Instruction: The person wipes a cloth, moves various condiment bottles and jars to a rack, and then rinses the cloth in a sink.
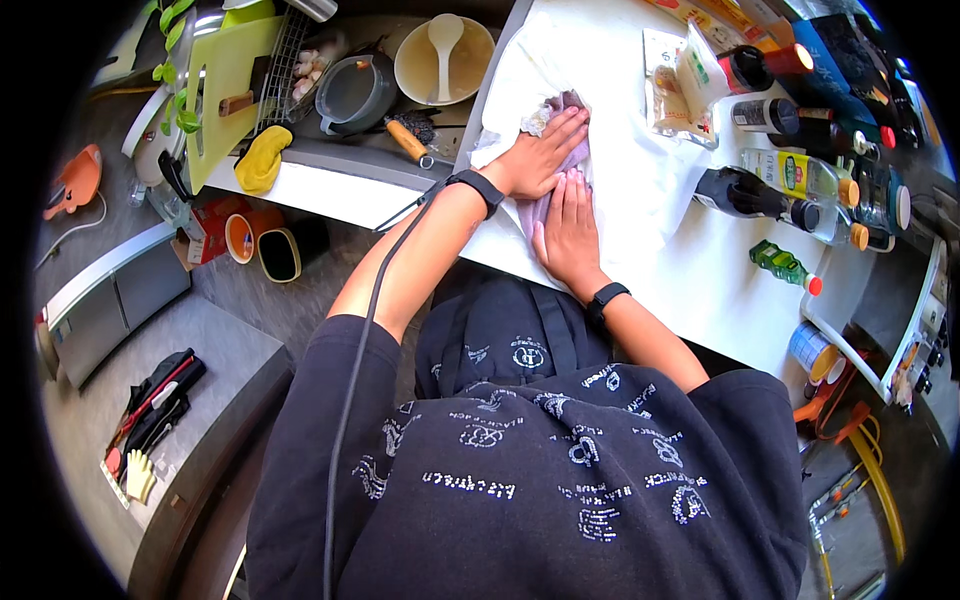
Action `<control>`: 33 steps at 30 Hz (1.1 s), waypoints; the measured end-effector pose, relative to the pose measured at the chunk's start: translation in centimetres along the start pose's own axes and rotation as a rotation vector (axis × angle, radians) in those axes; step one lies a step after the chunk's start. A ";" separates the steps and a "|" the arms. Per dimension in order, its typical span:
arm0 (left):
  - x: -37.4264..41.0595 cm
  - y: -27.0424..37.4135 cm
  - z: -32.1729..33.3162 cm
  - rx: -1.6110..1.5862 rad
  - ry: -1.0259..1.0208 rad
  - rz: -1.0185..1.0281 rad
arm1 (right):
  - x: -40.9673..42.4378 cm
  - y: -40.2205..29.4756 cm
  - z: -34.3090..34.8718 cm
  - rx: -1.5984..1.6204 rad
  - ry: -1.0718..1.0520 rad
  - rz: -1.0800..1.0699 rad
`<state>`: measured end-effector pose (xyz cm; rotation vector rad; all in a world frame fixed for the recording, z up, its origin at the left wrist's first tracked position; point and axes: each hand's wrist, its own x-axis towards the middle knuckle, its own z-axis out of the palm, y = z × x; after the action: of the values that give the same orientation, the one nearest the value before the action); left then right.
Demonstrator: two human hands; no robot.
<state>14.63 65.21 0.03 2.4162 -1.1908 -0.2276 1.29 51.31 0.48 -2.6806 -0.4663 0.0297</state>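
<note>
A damp-looking purple cloth (576, 155) lies bunched lengthwise on a thin white plastic sheet (637, 180) over the white counter (705, 277). My left hand (546, 157) presses flat across its upper part, fingers pointing up and right. Just below, my right hand (571, 225) rests on the lower part with its fingers together, its tips close to my left wrist side. A crumpled whitish bit (535, 121) sits beside the cloth, left of my left fingers. Whatever lies beneath the cloth and my palms is hidden.
A sink (442, 139) at the left holds a cream bowl (480, 56), a grey pot (358, 97) and a wooden-handled brush (409, 142). A yellow cloth (262, 159) hangs on its front edge. Several bottles (757, 195) and food packets (675, 90) stand along the right.
</note>
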 end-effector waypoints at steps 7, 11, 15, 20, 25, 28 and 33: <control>-2.3 4.3 2.3 0.244 0.198 -0.368 | 0.2 0.2 0.4 -0.007 0.059 0.059; -5.1 5.3 2.1 0.087 0.151 -0.466 | -0.1 0.5 0.2 -0.008 0.056 0.000; -8.9 7.0 1.3 0.057 0.086 -0.631 | -1.0 1.5 -1.3 0.009 -0.091 -0.127; -12.2 11.3 1.8 0.143 -0.002 -0.864 | -2.8 1.7 -2.0 0.006 -0.190 -0.222; -14.7 13.6 2.1 0.157 -0.041 -0.872 | -5.3 0.7 -1.8 -0.005 -0.248 -0.303; -14.9 13.5 1.3 -0.067 -0.008 -0.883 | -5.3 1.1 -2.3 -0.033 -0.235 -0.447; -15.2 13.3 -0.7 -0.102 0.010 -0.812 | -3.4 0.3 -4.1 0.202 -0.141 -0.282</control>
<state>-4.08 70.22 5.96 2.6656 -0.1244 -0.4954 -1.44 48.36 3.90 -2.4028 -0.8346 0.1747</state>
